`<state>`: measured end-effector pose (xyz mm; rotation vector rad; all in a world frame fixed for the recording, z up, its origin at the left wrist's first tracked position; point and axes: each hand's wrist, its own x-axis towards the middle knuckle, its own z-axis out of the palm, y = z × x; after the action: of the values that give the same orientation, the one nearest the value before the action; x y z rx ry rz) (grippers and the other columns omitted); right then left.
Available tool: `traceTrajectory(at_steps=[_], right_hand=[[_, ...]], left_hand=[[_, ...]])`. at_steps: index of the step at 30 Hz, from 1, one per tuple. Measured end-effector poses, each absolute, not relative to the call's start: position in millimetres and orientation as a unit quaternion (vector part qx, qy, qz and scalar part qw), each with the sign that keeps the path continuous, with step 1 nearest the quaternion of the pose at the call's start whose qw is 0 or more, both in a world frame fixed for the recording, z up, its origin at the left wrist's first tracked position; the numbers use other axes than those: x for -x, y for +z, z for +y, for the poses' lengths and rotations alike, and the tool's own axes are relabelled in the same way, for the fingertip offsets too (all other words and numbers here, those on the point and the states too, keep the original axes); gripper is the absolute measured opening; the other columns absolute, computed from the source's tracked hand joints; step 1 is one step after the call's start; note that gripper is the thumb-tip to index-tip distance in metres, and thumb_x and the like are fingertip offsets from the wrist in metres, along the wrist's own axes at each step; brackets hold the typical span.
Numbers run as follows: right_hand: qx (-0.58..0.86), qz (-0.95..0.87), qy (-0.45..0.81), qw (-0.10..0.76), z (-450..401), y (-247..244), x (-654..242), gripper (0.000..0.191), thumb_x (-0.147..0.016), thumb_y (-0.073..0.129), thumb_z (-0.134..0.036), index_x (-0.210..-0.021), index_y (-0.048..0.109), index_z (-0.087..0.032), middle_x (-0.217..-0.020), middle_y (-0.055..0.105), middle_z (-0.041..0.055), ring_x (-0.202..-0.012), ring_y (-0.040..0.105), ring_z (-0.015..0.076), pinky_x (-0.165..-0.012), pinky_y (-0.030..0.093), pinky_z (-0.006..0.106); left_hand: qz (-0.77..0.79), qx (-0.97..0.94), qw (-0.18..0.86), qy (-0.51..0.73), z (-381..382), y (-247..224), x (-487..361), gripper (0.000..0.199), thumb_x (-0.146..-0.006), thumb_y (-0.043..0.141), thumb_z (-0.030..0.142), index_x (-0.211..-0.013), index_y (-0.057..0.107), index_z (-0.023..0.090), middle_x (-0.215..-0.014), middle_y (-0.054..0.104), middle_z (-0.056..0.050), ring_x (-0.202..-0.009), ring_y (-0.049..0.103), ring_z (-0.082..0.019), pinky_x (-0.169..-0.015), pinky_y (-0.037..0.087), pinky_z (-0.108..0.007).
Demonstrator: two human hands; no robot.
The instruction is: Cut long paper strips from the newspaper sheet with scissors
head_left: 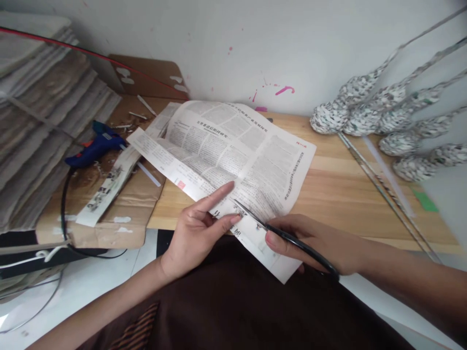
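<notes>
1. Rising at the far left, a thick stack of paper [40,126] is bound by a pale strap [40,116].
2. Beside and partly under it, a cardboard piece [136,233] serves as a tray of sorts, one flap upright against the wall [204,48]; on it rest a blue glue gun [97,146], small paper scraps [126,127] and a printed paper strip [107,189] lying slantwise.
3. Next comes the left hand [199,233], thumb pressed on the near margin of a newspaper sheet [255,160], index finger stretched across it, the others curled and partly hidden at the edge; the grip is narrow, with the paper pinched.
4. That sheet lies on the wooden table [335,189], its left corner over the cardboard, its far half bulging up, its near margin jutting past the table's front edge.
5. To its right, the right hand [314,238] is closed around black-handled scissors [301,243], whose blades meet the sheet just beside the left thumb.
6. At the far right, bulbous woven pieces [330,116] with long necks lean in a row; whether they are hollow cannot be told. Thin rods [386,192] lie before them, near a green patch [425,201].
</notes>
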<state>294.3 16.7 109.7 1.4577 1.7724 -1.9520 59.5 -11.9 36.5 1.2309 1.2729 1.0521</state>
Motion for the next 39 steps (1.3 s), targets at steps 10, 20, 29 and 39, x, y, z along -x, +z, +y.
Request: traceTrajectory(at_steps=[10,20,29,39], right_hand=[[-0.474,0.576,-0.663,0.071,13.3,103.8,-296.7,0.053,-0.092,0.057,-0.068,-0.102,0.068,-0.017,-0.073,0.063,0.0014,-0.051,0.051,0.0095,-0.044,0.038,0.020],[-0.480,0.556,-0.677,0.045,10.4,98.0,-296.7,0.053,-0.086,0.065,-0.069,-0.090,0.065,-0.016,-0.056,0.049,-0.0053,-0.045,0.047,0.0096,-0.040,0.033,0.020],[-0.479,0.571,-0.665,0.046,14.7,101.8,-295.0,0.050,-0.085,0.069,-0.065,-0.087,0.064,-0.016,-0.054,0.050,-0.0059,-0.044,0.044,0.0083,-0.043,0.031,0.022],[-0.493,0.576,-0.651,0.040,13.5,94.7,-299.9,0.044,-0.086,0.072,-0.058,-0.077,0.057,-0.018,-0.055,0.049,-0.0063,-0.044,0.045,0.0072,-0.042,0.030,0.020]], left_hand=[[0.527,-0.506,0.516,0.447,-12.1,39.4,-60.0,0.061,-0.078,0.083,0.031,-0.136,0.066,0.025,-0.046,0.031,0.011,-0.043,0.023,-0.007,-0.039,0.028,-0.022],[0.523,-0.497,0.532,0.444,-11.4,40.4,-60.7,0.061,-0.078,0.083,0.033,-0.136,0.066,0.027,-0.045,0.029,0.011,-0.041,0.019,-0.007,-0.037,0.020,-0.023],[0.516,-0.484,0.551,0.444,-11.4,38.8,-61.0,0.063,-0.078,0.083,0.033,-0.138,0.064,0.025,-0.046,0.028,0.011,-0.043,0.018,-0.006,-0.038,0.019,-0.022],[0.511,-0.472,0.535,0.479,-7.2,37.7,-59.8,0.059,-0.074,0.087,0.027,-0.131,0.070,0.027,-0.096,0.079,-0.002,-0.089,0.072,-0.022,-0.075,0.062,-0.032]])
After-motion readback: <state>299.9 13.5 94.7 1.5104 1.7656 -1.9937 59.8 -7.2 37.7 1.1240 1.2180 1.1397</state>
